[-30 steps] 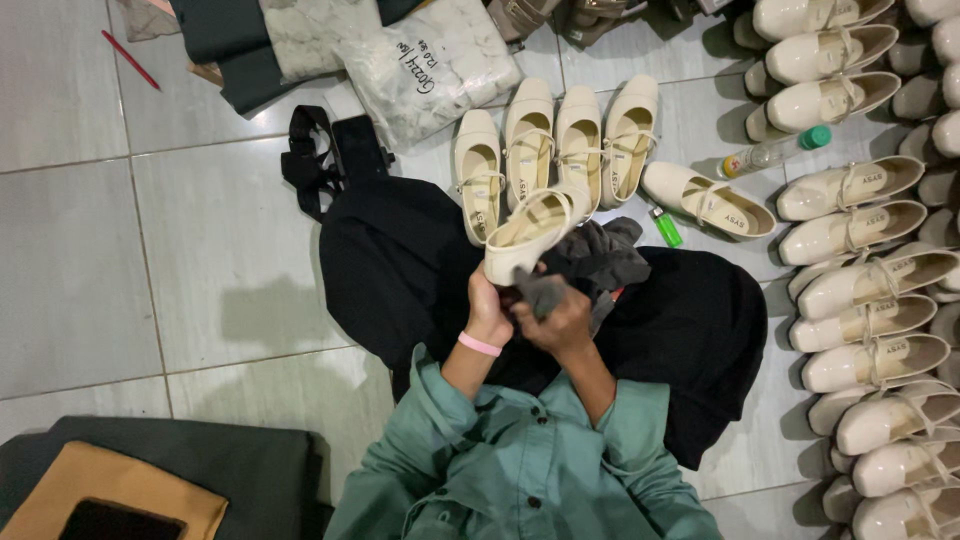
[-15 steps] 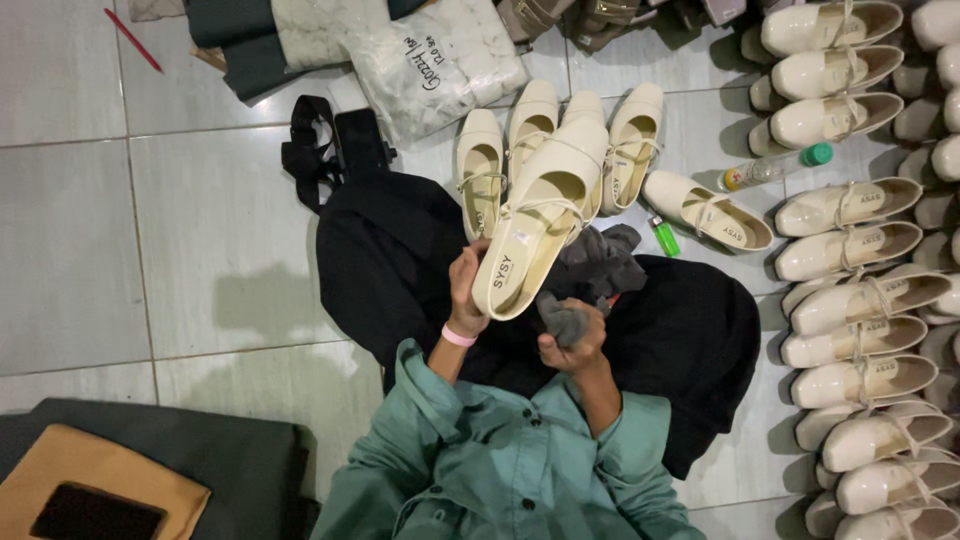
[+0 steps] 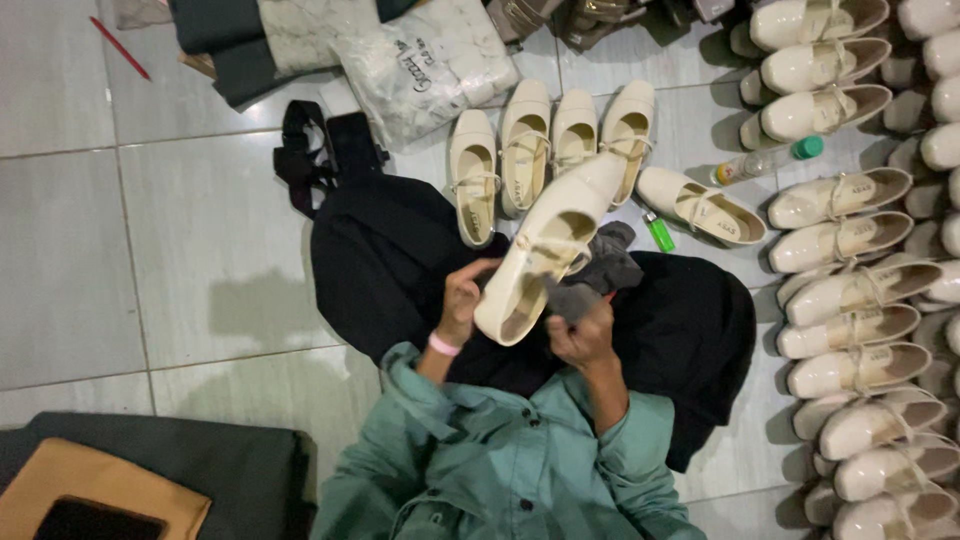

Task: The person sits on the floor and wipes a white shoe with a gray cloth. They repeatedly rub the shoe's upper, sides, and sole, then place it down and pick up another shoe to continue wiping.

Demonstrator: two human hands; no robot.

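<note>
Both hands [image 3: 520, 320] around cream shoe [image 3: 545, 250]

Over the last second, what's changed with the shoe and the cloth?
The shoe in the left hand has swung from pointing toward the person to toe-out, opening up, and now lies lengthwise above the lap. The right hand kept its hold on the grey cloth, now at the shoe's side. The floor shoes stayed put.
</note>
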